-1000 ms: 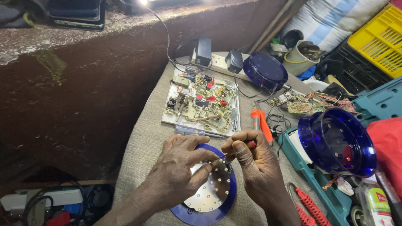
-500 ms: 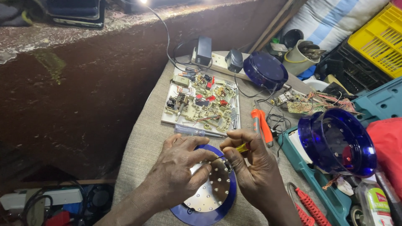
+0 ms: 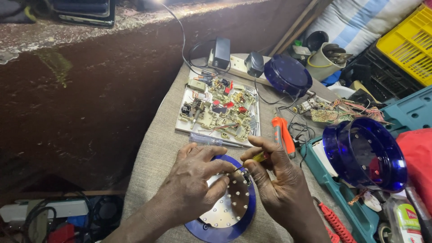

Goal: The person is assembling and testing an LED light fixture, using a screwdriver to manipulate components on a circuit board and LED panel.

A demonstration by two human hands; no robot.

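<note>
A round blue lamp base with a silver LED plate (image 3: pixel 227 204) lies on the cloth-covered table (image 3: pixel 157 153). My left hand (image 3: pixel 193 184) rests flat on the plate and holds it down. My right hand (image 3: pixel 274 177) pinches a small yellow-handled screwdriver (image 3: pixel 259 156), its tip at the plate's upper right edge. A clear-handled screwdriver (image 3: pixel 211 140) lies just beyond my hands.
A white tray of electronic parts (image 3: pixel 220 112) sits further back, with an orange-handled tool (image 3: pixel 282 134) to its right. A blue dome cover (image 3: pixel 364 153) rests on a teal toolbox (image 3: pixel 342 189). A blue lid (image 3: pixel 288 74), power strip with adapters (image 3: pixel 234 60) and loose circuit boards (image 3: pixel 328 110) lie behind.
My right hand has tilted slightly, and the screwdriver has turned at the plate's edge. The left hand stays on the plate.
</note>
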